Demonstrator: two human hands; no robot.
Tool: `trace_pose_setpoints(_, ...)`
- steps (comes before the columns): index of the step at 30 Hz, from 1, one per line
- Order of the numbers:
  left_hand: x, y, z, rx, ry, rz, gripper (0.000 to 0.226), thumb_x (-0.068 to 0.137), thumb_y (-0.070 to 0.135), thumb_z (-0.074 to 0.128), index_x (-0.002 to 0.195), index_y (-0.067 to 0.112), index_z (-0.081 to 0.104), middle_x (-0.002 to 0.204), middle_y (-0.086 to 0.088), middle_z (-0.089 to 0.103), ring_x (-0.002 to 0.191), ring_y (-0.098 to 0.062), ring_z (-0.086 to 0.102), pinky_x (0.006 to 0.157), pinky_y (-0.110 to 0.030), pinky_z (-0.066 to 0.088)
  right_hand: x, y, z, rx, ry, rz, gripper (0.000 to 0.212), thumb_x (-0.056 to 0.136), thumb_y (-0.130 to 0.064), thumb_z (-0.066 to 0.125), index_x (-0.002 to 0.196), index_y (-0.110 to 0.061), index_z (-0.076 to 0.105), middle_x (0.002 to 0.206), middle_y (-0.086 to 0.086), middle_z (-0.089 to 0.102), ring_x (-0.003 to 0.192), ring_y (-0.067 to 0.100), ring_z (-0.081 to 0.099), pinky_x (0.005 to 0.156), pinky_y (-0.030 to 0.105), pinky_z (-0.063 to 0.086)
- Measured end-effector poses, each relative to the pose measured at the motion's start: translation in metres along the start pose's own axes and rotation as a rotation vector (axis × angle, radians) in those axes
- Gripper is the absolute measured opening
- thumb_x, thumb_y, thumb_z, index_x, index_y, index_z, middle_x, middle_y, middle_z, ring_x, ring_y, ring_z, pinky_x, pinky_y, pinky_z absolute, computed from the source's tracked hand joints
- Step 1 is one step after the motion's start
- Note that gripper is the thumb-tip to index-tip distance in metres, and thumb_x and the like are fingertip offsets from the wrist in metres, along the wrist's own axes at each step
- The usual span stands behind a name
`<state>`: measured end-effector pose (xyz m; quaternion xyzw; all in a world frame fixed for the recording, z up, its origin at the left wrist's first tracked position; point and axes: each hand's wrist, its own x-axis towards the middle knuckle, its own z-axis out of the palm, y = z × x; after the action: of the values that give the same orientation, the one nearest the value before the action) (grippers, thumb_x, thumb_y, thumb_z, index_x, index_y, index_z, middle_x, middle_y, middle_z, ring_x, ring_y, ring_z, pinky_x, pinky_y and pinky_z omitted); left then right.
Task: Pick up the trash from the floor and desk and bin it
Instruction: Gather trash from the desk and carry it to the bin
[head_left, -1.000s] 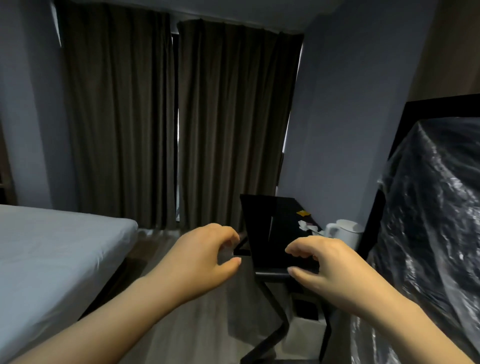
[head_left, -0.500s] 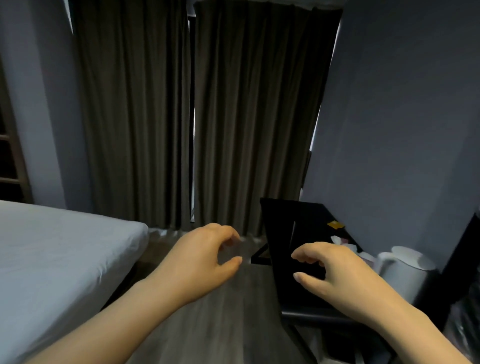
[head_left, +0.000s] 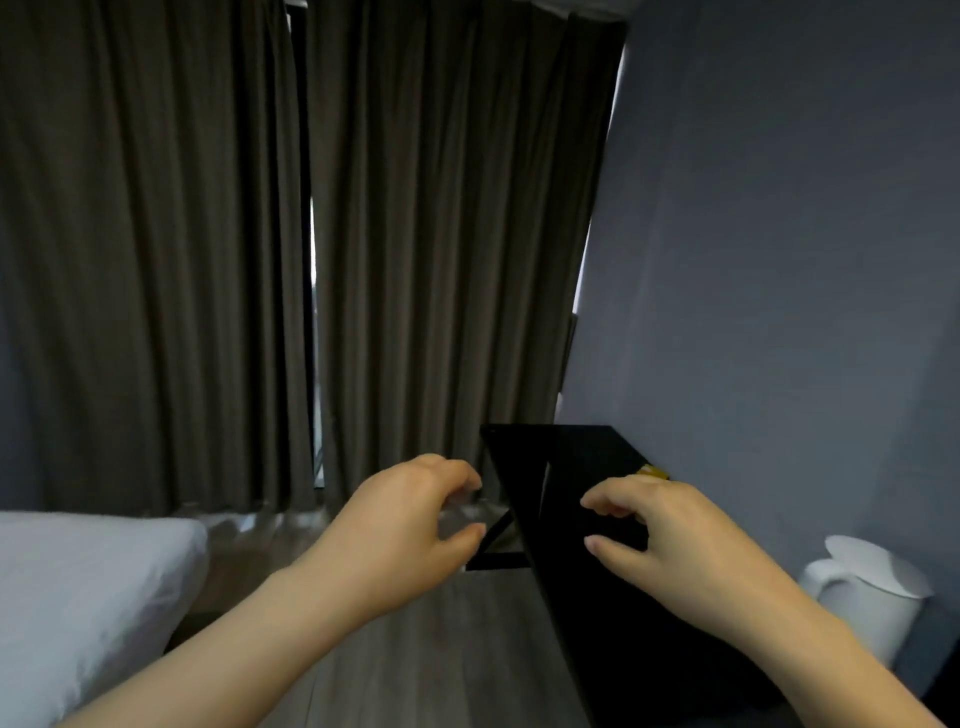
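The right hand (head_left: 675, 535) is covering most of a small yellow item (head_left: 655, 471) on the black desk (head_left: 561, 457), possibly a wrapper, too little showing to tell. The desk's near end is running out past the bottom edge, the right forearm is hiding part of the white kettle (head_left: 878, 597), and the left edge is cropping the bed (head_left: 78, 597).

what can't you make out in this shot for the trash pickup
Head view: yellow scrap on the desk, mostly hidden behind the right hand.
Head view: no bin in frame; floor under the desk hidden by its top.
Head view: kettle base hidden by the right forearm.
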<state>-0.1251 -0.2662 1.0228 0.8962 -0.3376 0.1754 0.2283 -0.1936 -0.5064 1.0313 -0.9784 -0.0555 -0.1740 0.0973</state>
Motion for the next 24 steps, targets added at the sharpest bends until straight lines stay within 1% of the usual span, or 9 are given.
trace_pose_setpoints(5,0.047,-0.056,0.023,-0.047,-0.033,0.046,0.037,0.083,0.044,0.060,0.118,0.032,0.057,0.108,0.015,0.059,0.098,0.001,0.056,0.086,-0.018,0.046,0.050,0.007,0.020,-0.026,-0.029,0.090,0.035,0.085,-0.047,0.060,0.119,-0.038,0.057,0.109,-0.024,0.057,0.101,-0.008,0.052,0.086,0.015,0.046)
trace_pose_setpoints(8,0.078,-0.076,0.043,-0.065,-0.065,0.082,0.036,0.083,0.045,0.060,0.117,0.033,0.058,0.105,0.016,0.059,0.094,0.001,0.056,0.084,-0.017,0.046,0.076,0.019,0.034,-0.030,-0.063,0.149,0.037,0.085,-0.047,0.060,0.122,-0.040,0.055,0.113,-0.023,0.057,0.103,-0.007,0.051,0.088,0.017,0.046)
trace_pose_setpoints(11,0.116,-0.091,0.064,-0.079,-0.087,0.115,0.037,0.082,0.044,0.060,0.118,0.032,0.057,0.105,0.015,0.060,0.094,0.001,0.056,0.084,-0.018,0.046,0.103,0.037,0.049,-0.038,-0.071,0.192,0.036,0.085,-0.045,0.061,0.120,-0.039,0.056,0.112,-0.022,0.057,0.103,-0.005,0.052,0.089,0.017,0.045)
trace_pose_setpoints(15,0.171,-0.107,0.095,-0.099,-0.113,0.165,0.038,0.082,0.045,0.061,0.118,0.032,0.058,0.106,0.015,0.059,0.091,0.001,0.056,0.082,-0.018,0.048,0.141,0.075,0.065,-0.028,-0.046,0.246,0.033,0.085,-0.044,0.063,0.117,-0.040,0.057,0.108,-0.022,0.056,0.102,-0.005,0.052,0.089,0.014,0.043)
trace_pose_setpoints(18,0.221,-0.119,0.119,-0.086,-0.116,0.203,0.038,0.082,0.045,0.060,0.118,0.032,0.057,0.106,0.016,0.059,0.091,0.001,0.058,0.083,-0.021,0.049,0.172,0.111,0.076,-0.028,0.007,0.289,0.033,0.084,-0.042,0.066,0.116,-0.038,0.059,0.107,-0.022,0.058,0.099,-0.006,0.052,0.084,0.008,0.040)
trace_pose_setpoints(22,0.293,-0.128,0.152,-0.104,-0.136,0.249,0.039,0.083,0.043,0.061,0.120,0.032,0.057,0.108,0.016,0.059,0.093,0.002,0.057,0.084,-0.018,0.048,0.214,0.162,0.083,-0.005,0.043,0.368,0.034,0.083,-0.038,0.068,0.116,-0.033,0.062,0.102,-0.020,0.060,0.093,-0.004,0.056,0.084,0.012,0.044)
trace_pose_setpoints(24,0.326,-0.129,0.170,-0.120,-0.158,0.271,0.039,0.083,0.043,0.061,0.121,0.032,0.056,0.109,0.016,0.058,0.094,0.002,0.056,0.085,-0.017,0.047,0.232,0.186,0.086,-0.005,0.039,0.400,0.035,0.083,-0.037,0.067,0.117,-0.031,0.062,0.109,-0.017,0.063,0.099,-0.002,0.058,0.088,0.015,0.045)
